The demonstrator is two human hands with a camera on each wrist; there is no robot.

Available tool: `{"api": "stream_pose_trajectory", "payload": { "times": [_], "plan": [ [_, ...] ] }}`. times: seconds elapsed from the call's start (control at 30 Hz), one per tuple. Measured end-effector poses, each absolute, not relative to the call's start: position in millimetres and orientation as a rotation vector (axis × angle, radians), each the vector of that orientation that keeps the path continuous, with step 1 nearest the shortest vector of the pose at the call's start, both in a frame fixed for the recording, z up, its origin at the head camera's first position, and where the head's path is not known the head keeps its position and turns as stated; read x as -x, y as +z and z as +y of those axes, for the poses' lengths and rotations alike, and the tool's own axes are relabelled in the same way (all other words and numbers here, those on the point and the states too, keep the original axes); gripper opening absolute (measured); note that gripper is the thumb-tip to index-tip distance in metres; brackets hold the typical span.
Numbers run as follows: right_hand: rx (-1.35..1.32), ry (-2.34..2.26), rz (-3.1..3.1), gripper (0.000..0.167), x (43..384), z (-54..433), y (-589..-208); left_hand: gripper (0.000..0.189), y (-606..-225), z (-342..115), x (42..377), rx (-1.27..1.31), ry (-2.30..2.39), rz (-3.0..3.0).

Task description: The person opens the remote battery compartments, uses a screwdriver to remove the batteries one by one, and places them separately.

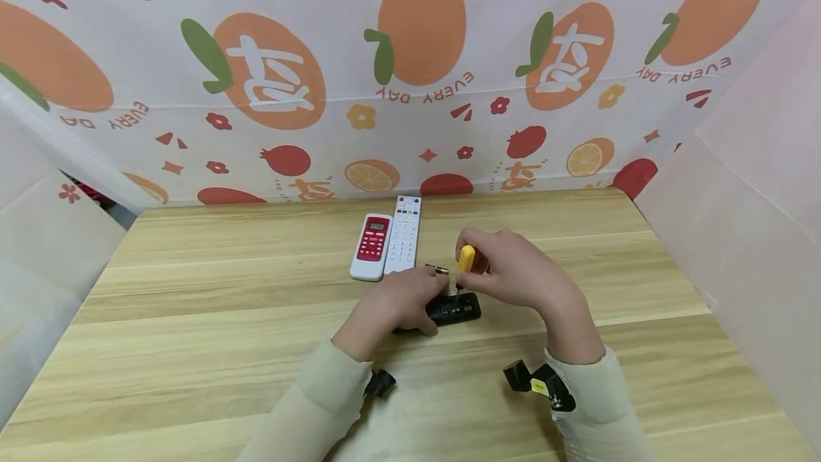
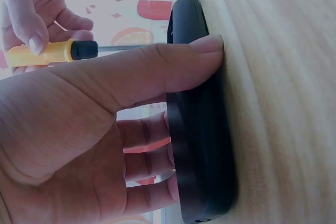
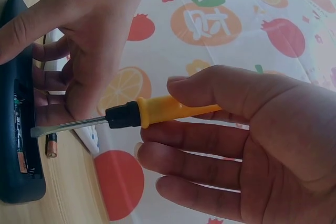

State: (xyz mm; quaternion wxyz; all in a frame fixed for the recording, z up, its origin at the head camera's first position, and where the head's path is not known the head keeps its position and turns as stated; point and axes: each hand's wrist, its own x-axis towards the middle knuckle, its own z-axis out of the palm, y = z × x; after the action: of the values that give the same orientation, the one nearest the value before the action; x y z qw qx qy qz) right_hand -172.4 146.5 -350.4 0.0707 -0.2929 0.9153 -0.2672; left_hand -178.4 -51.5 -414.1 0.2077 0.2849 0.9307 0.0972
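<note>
My left hand (image 1: 405,296) grips a black remote control (image 2: 202,145) by its two long sides, thumb on the near side and fingers on the far side. The remote lies on the table with its battery compartment uncovered, and a battery (image 3: 20,135) sits inside. In my right hand (image 1: 509,266) is a screwdriver (image 3: 165,109) with a yellow handle and black collar, pinched between thumb and fingers. Its flat metal tip is at the edge of the battery compartment. Just beyond the remote, a loose battery (image 3: 51,145) lies on the table.
A white remote with a red keypad (image 1: 370,248) and a longer white remote (image 1: 404,234) lie side by side beyond my left hand. The wooden table (image 1: 192,348) ends at a fruit-patterned cloth (image 1: 333,148) at the back.
</note>
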Motion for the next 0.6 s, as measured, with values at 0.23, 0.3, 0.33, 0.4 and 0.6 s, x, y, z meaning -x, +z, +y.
{"api": "stream_pose_trajectory", "payload": {
  "times": [0.23, 0.3, 0.33, 0.4, 0.6],
  "plan": [
    [0.882, -0.793, 2.728, 0.021, 172.8, 145.0, -349.7, 0.05, -412.9, -51.6, 179.7, -0.776, 0.293, 2.576],
    [0.88, -0.796, 2.711, 0.019, 172.9, 143.5, -350.3, 0.05, -412.9, -51.6, 179.8, -0.775, 0.289, 2.577],
    [0.879, -0.794, 2.701, 0.018, 172.9, 142.7, -350.8, 0.05, -412.9, -51.7, 179.7, -0.774, 0.286, 2.579],
    [0.876, -0.779, 2.687, 0.017, 172.8, 141.5, -351.3, 0.049, -413.1, -51.9, 179.6, -0.778, 0.282, 2.581],
    [0.878, -0.769, 2.703, 0.017, 171.8, 141.0, -349.6, 0.047, -413.5, -52.4, 180.5, -0.775, 0.294, 2.576]
  ]
}}
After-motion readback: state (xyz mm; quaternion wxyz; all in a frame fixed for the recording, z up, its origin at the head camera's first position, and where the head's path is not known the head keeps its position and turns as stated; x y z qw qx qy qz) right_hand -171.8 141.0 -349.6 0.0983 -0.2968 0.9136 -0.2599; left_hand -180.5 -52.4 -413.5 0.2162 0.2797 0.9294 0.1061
